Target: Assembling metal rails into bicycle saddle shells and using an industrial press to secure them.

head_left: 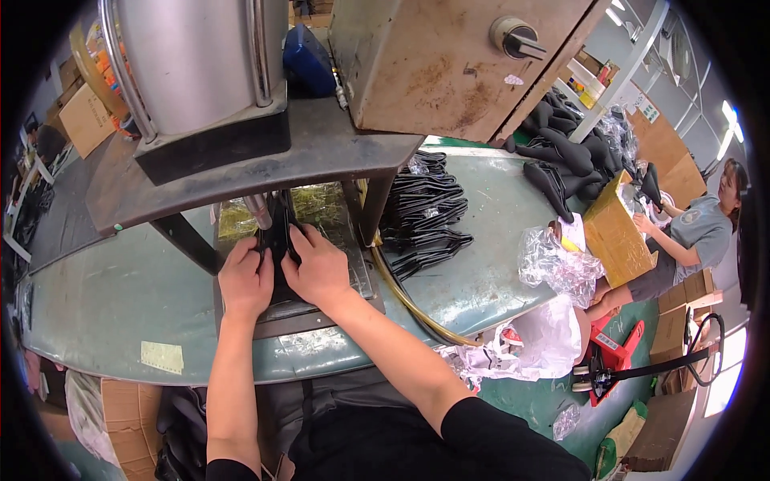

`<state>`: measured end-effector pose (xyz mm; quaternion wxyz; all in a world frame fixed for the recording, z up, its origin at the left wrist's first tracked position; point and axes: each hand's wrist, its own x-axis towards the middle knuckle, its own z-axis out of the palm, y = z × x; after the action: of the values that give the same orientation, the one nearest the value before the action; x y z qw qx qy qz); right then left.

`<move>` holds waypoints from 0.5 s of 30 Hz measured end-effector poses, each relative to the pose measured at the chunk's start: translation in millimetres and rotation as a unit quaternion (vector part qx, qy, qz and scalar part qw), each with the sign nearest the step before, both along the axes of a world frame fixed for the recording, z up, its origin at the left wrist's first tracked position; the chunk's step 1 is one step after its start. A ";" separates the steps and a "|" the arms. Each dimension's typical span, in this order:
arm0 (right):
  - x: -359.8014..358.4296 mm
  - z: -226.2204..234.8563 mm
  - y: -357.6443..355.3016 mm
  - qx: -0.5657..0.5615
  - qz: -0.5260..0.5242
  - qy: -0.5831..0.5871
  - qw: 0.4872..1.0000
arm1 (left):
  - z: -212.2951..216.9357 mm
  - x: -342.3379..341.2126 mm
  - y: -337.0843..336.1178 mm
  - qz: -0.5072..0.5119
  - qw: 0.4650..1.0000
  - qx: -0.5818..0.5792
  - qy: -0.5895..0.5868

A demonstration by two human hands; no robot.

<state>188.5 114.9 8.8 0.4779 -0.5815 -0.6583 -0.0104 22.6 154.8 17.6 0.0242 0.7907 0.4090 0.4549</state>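
Note:
Under the press frame [265, 164], a dark, glossy black piece [278, 228] stands between my two hands; its kind is hard to tell. My left hand [245, 280] grips its left side with bent fingers. On its right side, my right hand [318, 268] is closed, thumb and fingers pressed against it. The metal rod [258, 210] of the press comes down right beside the piece, close to my left fingertips. Below lies a base plate [361, 280] partly covered with yellowish clear film [321, 204].
A stack of bent black parts [425, 212] lies right of the press, beside a yellowish hose [393, 284]. Overhead are a grey cylinder [188, 64] and a rusty control box [441, 72]. At right, a person [702, 232] handles things at a cardboard box [618, 232] near black bicycle saddles [561, 172].

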 end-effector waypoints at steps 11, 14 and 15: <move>4.7 1.9 -5.7 -0.009 0.009 0.029 1.000 | -7.5 4.1 -15.3 0.021 0.999 -0.002 -0.035; 7.2 -1.5 -3.6 -0.045 0.017 0.017 0.999 | -8.9 2.5 -18.1 0.048 0.998 -0.022 -0.018; 7.3 -2.2 -4.8 -0.047 0.016 0.018 0.999 | -7.4 4.6 -21.3 0.051 0.998 -0.012 -0.026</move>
<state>195.8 110.1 6.6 0.4617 -0.5930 -0.6586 0.0388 27.2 133.5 10.2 0.0209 0.7564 0.4534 0.4710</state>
